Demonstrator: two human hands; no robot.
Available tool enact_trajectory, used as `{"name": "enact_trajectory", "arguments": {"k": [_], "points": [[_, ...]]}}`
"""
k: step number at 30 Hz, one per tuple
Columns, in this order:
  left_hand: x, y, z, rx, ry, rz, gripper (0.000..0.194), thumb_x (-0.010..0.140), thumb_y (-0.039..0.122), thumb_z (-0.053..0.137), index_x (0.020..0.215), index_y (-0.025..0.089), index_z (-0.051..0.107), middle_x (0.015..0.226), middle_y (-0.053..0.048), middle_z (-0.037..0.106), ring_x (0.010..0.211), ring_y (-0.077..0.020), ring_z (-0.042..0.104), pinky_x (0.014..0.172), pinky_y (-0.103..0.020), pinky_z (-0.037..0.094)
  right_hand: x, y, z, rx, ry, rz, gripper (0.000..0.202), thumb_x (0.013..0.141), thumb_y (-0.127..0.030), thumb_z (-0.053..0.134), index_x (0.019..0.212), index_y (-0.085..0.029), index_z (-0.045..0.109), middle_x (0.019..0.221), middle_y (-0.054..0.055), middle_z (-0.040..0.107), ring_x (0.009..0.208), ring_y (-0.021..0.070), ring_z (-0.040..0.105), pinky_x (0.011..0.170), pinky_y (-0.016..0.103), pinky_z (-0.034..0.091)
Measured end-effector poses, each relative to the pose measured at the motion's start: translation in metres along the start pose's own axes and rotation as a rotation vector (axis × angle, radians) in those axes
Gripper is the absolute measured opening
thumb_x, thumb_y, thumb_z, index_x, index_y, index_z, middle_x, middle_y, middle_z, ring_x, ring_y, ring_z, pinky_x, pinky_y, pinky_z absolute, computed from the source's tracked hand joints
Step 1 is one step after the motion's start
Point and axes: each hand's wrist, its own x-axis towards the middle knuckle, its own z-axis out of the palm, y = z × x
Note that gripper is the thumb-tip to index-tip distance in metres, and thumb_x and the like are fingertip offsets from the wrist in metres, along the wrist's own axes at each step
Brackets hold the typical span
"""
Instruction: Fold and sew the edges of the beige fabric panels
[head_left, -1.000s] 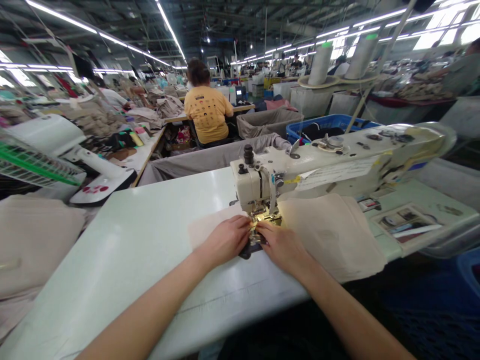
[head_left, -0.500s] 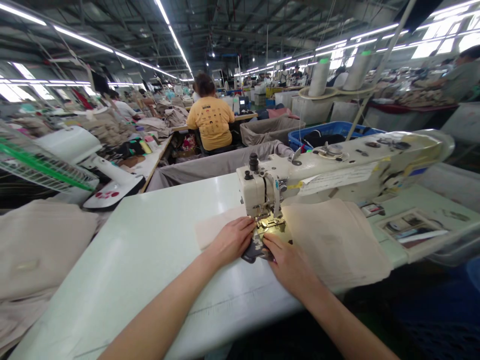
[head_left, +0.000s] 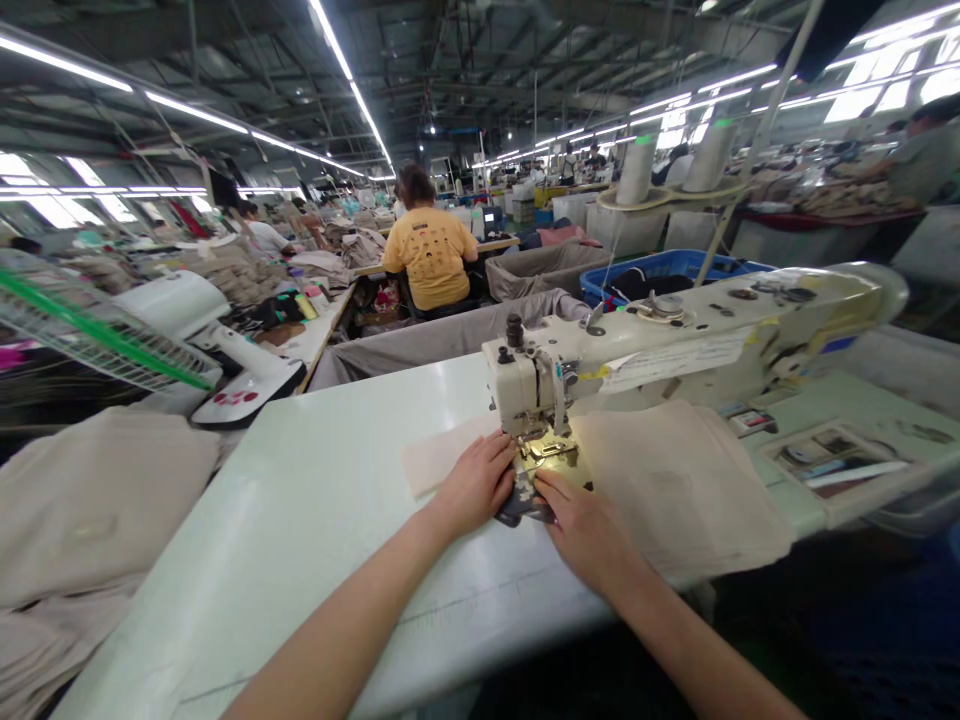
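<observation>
A white sewing machine (head_left: 517,385) stands on the pale green table (head_left: 322,480), its lamp lighting a brass-coloured needle plate (head_left: 555,452). Just left of the presser foot lies my left hand (head_left: 478,482), fingers stretched flat and close together, over the edge of a beige cloth piece (head_left: 431,458). At the front of the plate is my right hand (head_left: 589,530), its index finger bent onto the metal and the thumb tucked below. Whatever its fingertips pinch is too small or hidden to make out. Beside it, under the machine arm, lies a stack of beige cloth pieces (head_left: 682,490).
More beige cloth (head_left: 67,500) is piled at the left, near a white fan (head_left: 225,350). Behind the table are a grey cloth-lined bin (head_left: 442,325) and a blue basket (head_left: 675,265). A person in a yellow shirt (head_left: 429,255) sits ahead. A tool tray (head_left: 840,470) lies right.
The view has shifted slightly, so everything nearby appears a little further right and lower. Both hands keep their places at the needle plate.
</observation>
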Motion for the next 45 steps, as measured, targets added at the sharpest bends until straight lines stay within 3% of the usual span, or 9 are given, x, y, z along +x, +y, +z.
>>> {"name": "enact_trajectory", "arguments": {"k": [8,14,16,19,22,25,30,36,45], "points": [[-0.035,0.043,-0.023,0.097,-0.140,-0.104,0.041,0.093,0.018,0.053,0.133,0.015,0.056,0.139,-0.013,0.059,0.126,-0.0296,0.056,0.106,-0.047,0.049,-0.005,0.002,0.001,0.026,0.052,0.040,0.038,0.089,-0.008,0.049,0.123,-0.016,0.066,0.135,0.011,0.065,0.104,0.0258,0.071,0.086,0.038,0.059],[-0.037,0.022,-0.041,-0.061,-0.191,-0.010,0.040,0.092,0.006,0.043,0.123,0.021,0.064,0.128,-0.006,0.066,0.117,-0.0191,0.059,0.105,-0.034,0.047,-0.007,0.013,0.007,0.214,0.196,0.055,0.031,0.089,-0.013,0.050,0.113,-0.019,0.068,0.128,0.011,0.068,0.101,0.0252,0.071,0.086,0.038,0.058],[-0.035,0.016,-0.041,0.054,-0.182,-0.108,0.032,0.096,0.014,0.043,0.120,0.019,0.064,0.121,-0.009,0.065,0.114,-0.0224,0.059,0.098,-0.037,0.051,-0.008,0.020,0.006,0.349,0.283,0.049,0.029,0.088,-0.014,0.050,0.110,-0.020,0.068,0.123,0.010,0.069,0.107,0.0246,0.068,0.091,0.039,0.055],[-0.034,0.018,-0.038,0.342,-0.200,-0.427,0.029,0.099,0.027,0.040,0.110,0.013,0.062,0.110,-0.015,0.062,0.101,-0.0288,0.062,0.077,-0.039,0.056,-0.011,0.027,-0.001,0.504,0.320,0.022,0.027,0.089,-0.015,0.050,0.106,-0.021,0.069,0.113,0.009,0.070,0.106,0.0231,0.066,0.093,0.037,0.053],[-0.035,0.027,-0.036,0.455,-0.235,-0.658,0.032,0.099,0.030,0.035,0.108,0.012,0.059,0.107,-0.015,0.060,0.091,-0.0282,0.065,0.067,-0.037,0.054,-0.017,0.026,-0.009,0.552,0.243,-0.029,0.029,0.088,-0.012,0.049,0.105,-0.023,0.071,0.106,0.007,0.068,0.098,0.0205,0.066,0.084,0.032,0.054],[-0.036,0.032,-0.037,0.470,-0.251,-0.733,0.034,0.099,0.032,0.032,0.109,0.012,0.057,0.106,-0.015,0.059,0.087,-0.0283,0.067,0.065,-0.036,0.053,-0.024,0.022,-0.016,0.533,0.134,-0.087,0.037,0.083,-0.005,0.048,0.105,-0.024,0.072,0.103,0.005,0.066,0.090,0.0181,0.066,0.076,0.029,0.053],[-0.038,0.031,-0.038,0.472,-0.249,-0.759,0.037,0.098,0.035,0.030,0.109,0.012,0.056,0.107,-0.016,0.060,0.086,-0.0291,0.068,0.063,-0.036,0.052,-0.029,0.016,-0.022,0.427,0.004,-0.147,0.049,0.075,0.003,0.044,0.106,-0.024,0.071,0.107,0.004,0.064,0.091,0.0174,0.064,0.078,0.028,0.050],[-0.043,0.032,-0.037,0.459,-0.243,-0.771,0.037,0.096,0.034,0.031,0.108,0.011,0.056,0.105,-0.017,0.060,0.083,-0.0308,0.070,0.061,-0.037,0.052,-0.030,0.015,-0.023,0.335,-0.105,-0.145,0.042,0.078,0.002,0.047,0.104,-0.022,0.071,0.109,0.004,0.064,0.087,0.0165,0.065,0.075,0.027,0.050],[-0.036,0.039,-0.049,0.414,-0.321,-0.816,0.036,0.096,0.034,0.033,0.111,0.011,0.056,0.098,-0.019,0.068,0.088,-0.0333,0.071,0.067,-0.039,0.053,-0.040,0.011,-0.031,0.249,-0.164,-0.135,0.053,0.074,0.003,0.045,0.111,-0.024,0.071,0.116,0.004,0.065,0.088,0.0177,0.066,0.077,0.029,0.053]]}}
